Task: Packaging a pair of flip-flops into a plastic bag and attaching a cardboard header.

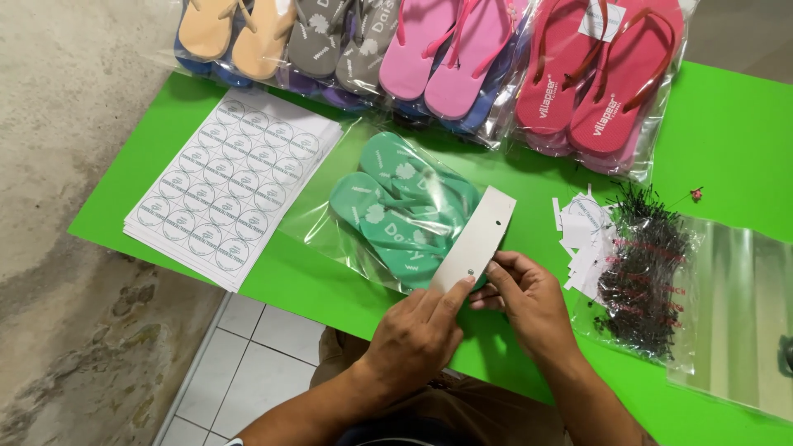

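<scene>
A pair of teal flip-flops (396, 211) lies in a clear plastic bag (318, 223) on the green table (727, 140). A grey cardboard header card (483, 231) with small holes is folded over the bag's near end. My left hand (417, 334) presses the card's lower end with its fingertips. My right hand (529, 297) pinches the card's edge beside it.
Sheets of round stickers (227, 186) lie at the left. Bagged flip-flops in orange (231, 33), grey (343, 41), pink (446, 49) and red (603, 74) line the far edge. Small paper tags (582, 231), a pile of black fasteners (648, 272) and empty clear bags (739, 314) sit at the right.
</scene>
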